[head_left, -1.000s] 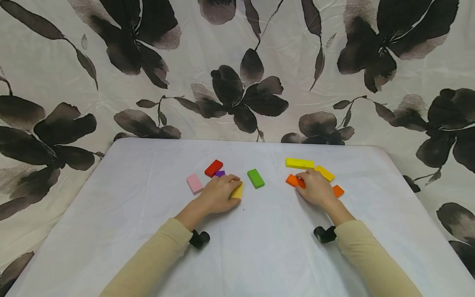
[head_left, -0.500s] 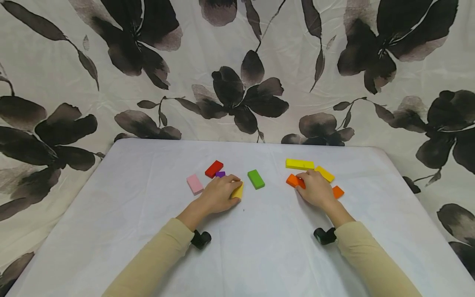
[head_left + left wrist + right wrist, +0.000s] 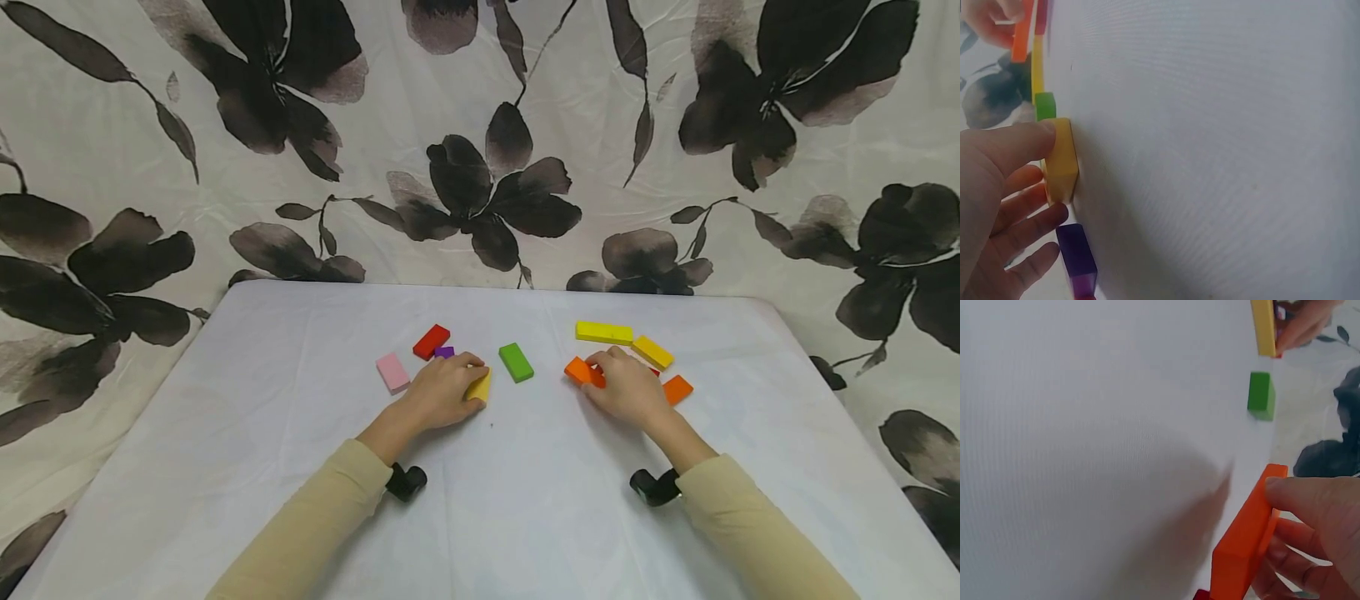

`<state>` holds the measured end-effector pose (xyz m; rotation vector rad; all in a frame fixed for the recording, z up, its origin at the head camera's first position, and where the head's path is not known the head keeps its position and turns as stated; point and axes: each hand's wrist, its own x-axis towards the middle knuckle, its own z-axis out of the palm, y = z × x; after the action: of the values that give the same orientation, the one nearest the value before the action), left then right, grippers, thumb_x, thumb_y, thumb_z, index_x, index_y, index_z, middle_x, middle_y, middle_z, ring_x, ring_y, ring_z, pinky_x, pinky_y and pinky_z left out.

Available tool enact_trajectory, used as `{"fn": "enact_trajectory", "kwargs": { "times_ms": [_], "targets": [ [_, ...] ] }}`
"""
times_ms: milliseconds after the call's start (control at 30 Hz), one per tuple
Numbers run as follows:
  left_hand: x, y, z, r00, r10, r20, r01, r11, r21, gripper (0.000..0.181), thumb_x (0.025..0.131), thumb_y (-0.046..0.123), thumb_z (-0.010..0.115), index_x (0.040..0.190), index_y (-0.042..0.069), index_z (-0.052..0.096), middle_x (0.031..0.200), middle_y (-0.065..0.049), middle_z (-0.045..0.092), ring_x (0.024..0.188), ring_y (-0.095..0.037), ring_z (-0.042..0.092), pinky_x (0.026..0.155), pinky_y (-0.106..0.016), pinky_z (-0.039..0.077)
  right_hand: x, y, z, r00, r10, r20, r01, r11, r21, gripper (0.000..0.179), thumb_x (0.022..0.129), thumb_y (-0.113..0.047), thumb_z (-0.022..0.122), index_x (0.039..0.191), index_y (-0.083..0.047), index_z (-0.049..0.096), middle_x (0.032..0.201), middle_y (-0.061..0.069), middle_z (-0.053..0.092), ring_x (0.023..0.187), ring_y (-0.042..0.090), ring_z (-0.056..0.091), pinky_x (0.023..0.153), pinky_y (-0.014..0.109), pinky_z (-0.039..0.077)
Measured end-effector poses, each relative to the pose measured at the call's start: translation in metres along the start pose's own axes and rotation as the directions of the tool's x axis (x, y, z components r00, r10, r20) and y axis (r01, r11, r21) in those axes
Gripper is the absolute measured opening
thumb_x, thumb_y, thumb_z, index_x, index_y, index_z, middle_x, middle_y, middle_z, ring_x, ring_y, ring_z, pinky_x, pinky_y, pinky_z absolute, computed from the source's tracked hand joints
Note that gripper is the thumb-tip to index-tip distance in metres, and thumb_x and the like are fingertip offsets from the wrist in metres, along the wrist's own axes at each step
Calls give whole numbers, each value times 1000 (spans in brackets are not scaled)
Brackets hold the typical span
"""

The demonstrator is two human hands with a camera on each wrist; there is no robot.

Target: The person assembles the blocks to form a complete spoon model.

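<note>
My left hand (image 3: 438, 392) pinches a yellow block (image 3: 480, 387) between thumb and fingers; the left wrist view shows that block standing on the table. Just beyond those fingers lies a purple block (image 3: 444, 352), partly hidden by the hand. My right hand (image 3: 628, 390) holds an orange block (image 3: 1244, 537) by its sides, thumb on the near face. That block casts a shadow on the cloth and looks raised off it in the right wrist view. Behind the right hand a dark red block (image 3: 656, 372) barely shows. Between the hands lies a green block (image 3: 516, 362).
A red block (image 3: 431, 342) and a pink block (image 3: 392, 372) lie left of centre. Around the right hand are a long yellow block (image 3: 603, 332), a shorter yellow block (image 3: 652, 352) and a second orange block (image 3: 678, 389). Floral cloth (image 3: 495, 192) hangs behind the white table (image 3: 480, 517).
The right hand has moved slightly left with the orange block, uncovering a bit of the dark red block behind it. The left hand and its yellow block have stayed in place.
</note>
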<state>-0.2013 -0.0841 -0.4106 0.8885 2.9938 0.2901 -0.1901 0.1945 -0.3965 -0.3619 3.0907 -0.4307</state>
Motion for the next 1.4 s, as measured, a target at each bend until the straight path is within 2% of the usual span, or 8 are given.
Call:
{"fn": "enact_trajectory", "kwargs": {
  "times_ms": [300, 567, 867, 1067, 1200, 1400],
  "targets": [
    [0, 0, -1, 1000, -14, 13, 14, 1000, -18, 50, 80, 31, 71, 124, 11, 59, 124, -4, 55, 104, -22, 56, 89, -33, 46, -6, -26, 5, 997, 33, 69, -38, 997, 71, 38, 78, -27, 72, 107, -4, 62, 93, 9, 60, 72, 18, 54, 69, 31, 52],
    [1, 0, -1, 1000, -21, 18, 22, 999, -34, 50, 79, 30, 71, 124, 11, 60, 123, -4, 56, 105, -22, 55, 90, -34, 46, -11, -48, 15, 994, 59, 88, -68, 992, 102, 39, 77, -28, 73, 106, -3, 61, 86, 6, 61, 65, 15, 51, 61, 27, 50],
    [2, -1, 0, 1000, -17, 15, 17, 999, -49, 51, 79, 31, 71, 124, 11, 60, 123, -4, 56, 105, -21, 55, 91, -32, 47, -15, -69, 20, 993, 53, 104, -67, 989, 133, 41, 77, -29, 73, 105, -3, 61, 85, 6, 61, 65, 15, 51, 60, 25, 50],
    [2, -2, 1, 1000, -22, 13, 22, 998, -52, 52, 79, 31, 72, 125, 11, 59, 123, -3, 56, 105, -20, 55, 91, -32, 46, -15, -80, 26, 991, 50, 121, -68, 986, 154, 43, 78, -29, 72, 108, -2, 59, 80, 5, 58, 59, 14, 49, 51, 22, 46],
    [2, -2, 1, 999, -29, 20, 30, 998, -53, 52, 79, 31, 72, 125, 12, 59, 124, -3, 56, 105, -20, 55, 92, -32, 46, -16, -84, 31, 992, 46, 117, -65, 986, 157, 45, 78, -29, 72, 110, -1, 58, 77, 4, 56, 57, 14, 47, 48, 21, 42],
    [1, 0, -1, 999, -39, 28, 40, 997, -67, 52, 78, 31, 72, 125, 12, 59, 124, -4, 56, 107, -21, 54, 93, -34, 46, -18, -86, 36, 996, 34, 79, -46, 987, 156, 45, 76, -28, 74, 107, 0, 58, 81, 5, 57, 60, 14, 49, 52, 22, 46]
  ]
}}
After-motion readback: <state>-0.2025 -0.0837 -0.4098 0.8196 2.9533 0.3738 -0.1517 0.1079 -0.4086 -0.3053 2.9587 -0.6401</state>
